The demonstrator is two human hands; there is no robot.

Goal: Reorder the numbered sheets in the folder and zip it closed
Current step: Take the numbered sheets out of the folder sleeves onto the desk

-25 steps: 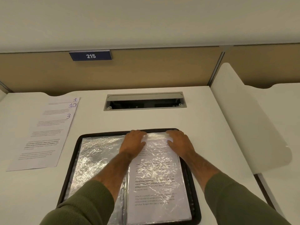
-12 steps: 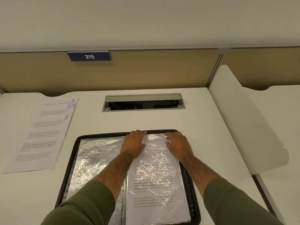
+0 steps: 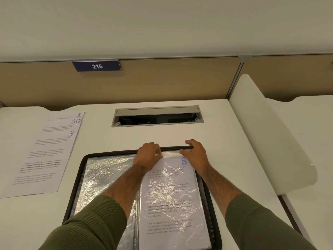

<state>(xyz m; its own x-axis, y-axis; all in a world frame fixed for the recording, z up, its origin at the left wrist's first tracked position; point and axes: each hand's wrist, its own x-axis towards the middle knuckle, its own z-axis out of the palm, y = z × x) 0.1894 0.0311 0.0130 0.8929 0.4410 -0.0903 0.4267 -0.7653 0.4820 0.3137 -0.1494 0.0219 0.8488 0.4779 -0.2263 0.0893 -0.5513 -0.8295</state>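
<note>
Plastic sleeve (image 3: pixel 170 154), mid-frame, is pinched at its top edge by left hand (image 3: pixel 148 156) and right hand (image 3: pixel 195 156), which should spread its mouth so sheet 8 (image 3: pixel 167 195) slides out flat.

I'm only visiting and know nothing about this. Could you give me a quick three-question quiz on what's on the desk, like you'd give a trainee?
1. True or false: the left hand and the right hand are both at the top edge of the plastic sleeve.
2. Which number is written on the sheet inside that sleeve? A) 3 B) 8 C) 10
3. Fill in: the loose pages left of the folder show 1, 10 and ___.
Key: 1 true; 2 B; 3 is 3.
</note>
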